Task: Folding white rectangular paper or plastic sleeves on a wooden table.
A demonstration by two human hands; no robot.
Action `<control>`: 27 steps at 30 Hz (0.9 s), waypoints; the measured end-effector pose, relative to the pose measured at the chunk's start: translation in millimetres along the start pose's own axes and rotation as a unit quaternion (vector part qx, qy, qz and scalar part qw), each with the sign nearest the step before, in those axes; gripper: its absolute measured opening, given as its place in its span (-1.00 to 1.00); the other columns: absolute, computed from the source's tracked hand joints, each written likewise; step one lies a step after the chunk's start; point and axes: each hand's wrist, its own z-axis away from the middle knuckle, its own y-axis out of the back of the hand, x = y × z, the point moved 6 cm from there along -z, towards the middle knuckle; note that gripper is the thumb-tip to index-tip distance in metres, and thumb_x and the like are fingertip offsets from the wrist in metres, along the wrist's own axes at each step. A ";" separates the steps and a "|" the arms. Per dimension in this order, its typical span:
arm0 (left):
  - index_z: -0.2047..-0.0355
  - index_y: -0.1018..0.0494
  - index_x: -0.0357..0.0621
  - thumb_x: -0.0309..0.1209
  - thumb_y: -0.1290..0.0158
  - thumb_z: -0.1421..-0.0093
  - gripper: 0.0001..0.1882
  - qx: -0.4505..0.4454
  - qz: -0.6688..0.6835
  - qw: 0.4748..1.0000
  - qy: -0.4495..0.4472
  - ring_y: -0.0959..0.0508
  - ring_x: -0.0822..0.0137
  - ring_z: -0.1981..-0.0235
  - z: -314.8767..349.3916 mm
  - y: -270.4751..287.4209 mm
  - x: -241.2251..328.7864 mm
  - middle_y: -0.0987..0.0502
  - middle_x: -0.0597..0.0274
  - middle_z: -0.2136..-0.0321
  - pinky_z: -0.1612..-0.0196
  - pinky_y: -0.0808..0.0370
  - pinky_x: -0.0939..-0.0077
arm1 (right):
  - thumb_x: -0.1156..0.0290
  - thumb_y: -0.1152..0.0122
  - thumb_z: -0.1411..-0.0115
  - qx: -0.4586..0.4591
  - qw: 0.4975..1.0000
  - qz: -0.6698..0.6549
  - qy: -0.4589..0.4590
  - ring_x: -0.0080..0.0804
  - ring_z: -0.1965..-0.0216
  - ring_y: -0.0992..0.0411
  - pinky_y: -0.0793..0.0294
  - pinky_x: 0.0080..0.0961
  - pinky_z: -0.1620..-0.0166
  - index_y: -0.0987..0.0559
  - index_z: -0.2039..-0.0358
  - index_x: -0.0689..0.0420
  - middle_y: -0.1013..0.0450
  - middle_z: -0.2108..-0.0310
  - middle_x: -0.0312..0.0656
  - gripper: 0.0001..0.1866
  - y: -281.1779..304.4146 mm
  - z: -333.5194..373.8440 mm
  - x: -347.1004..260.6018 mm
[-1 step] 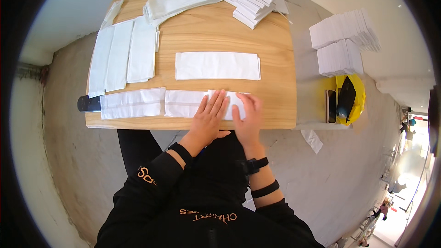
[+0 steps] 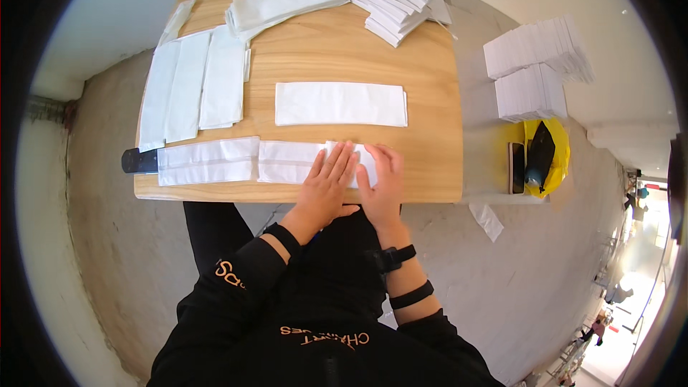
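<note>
Along the near table edge lies a white paper sleeve [image 2: 292, 161] with a seam down its length. My left hand [image 2: 326, 190] is laid flat over its right part, fingers stretched out. Beneath the fingertips and between my hands shows a smooth white piece [image 2: 368, 163], like a folded card, on the sleeve's right end; how far it reaches under my hand is hidden. At that end my right hand [image 2: 383, 190] rests with bent fingers, its thumb apart from them. To the left is a second seamed white sleeve [image 2: 208, 161]. Beyond my hands lies a short white stack [image 2: 340, 104].
White sleeve piles [image 2: 190, 86] cover the table's left side, and another sleeve pile [image 2: 287, 7] lies farther back. Folded white cards [image 2: 401, 0] are heaped at the far right corner. Right of the table stand card stacks [image 2: 530, 93], a phone [image 2: 516, 168] and a yellow bag [image 2: 559, 158].
My right hand has shifted slightly left, its fingers and thumb closer to my left hand. My left hand stays in place on the sleeve.
</note>
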 end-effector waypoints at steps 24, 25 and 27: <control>0.10 -0.44 -0.24 -0.35 -0.26 -0.02 -0.56 0.352 0.012 0.867 0.351 -0.43 -0.03 0.06 155.8 105.8 -210.2 -0.46 -0.03 0.12 -0.04 -0.35 0.12 | 0.30 -0.16 -0.21 -0.100 0.982 0.157 0.000 0.05 -0.32 0.02 0.00 -0.17 -0.33 -0.21 -0.24 0.32 -0.06 -0.25 0.09 -0.34 -35.2 10.5 26.8; 0.10 -0.44 -0.20 -0.27 -0.29 -0.01 -0.52 0.370 0.007 0.821 0.435 -0.42 -0.03 0.04 182.5 108.1 -233.7 -0.45 0.00 0.13 -0.03 -0.34 0.11 | 0.30 -0.16 -0.21 -0.104 0.981 0.163 0.002 0.05 -0.32 0.02 0.00 -0.17 -0.32 -0.21 -0.24 0.33 -0.06 -0.25 0.09 -0.34 -36.5 11.3 26.5; 0.10 -0.46 -0.14 -0.17 -0.29 0.00 -0.50 0.337 -0.054 0.791 0.508 -0.40 -0.03 0.03 212.5 109.7 -258.6 -0.44 0.04 0.11 -0.02 -0.34 0.09 | 0.30 -0.16 -0.21 -0.106 0.983 0.152 0.006 0.06 -0.32 0.02 0.00 -0.17 -0.32 -0.21 -0.24 0.32 -0.07 -0.24 0.10 -0.34 -37.8 12.6 28.3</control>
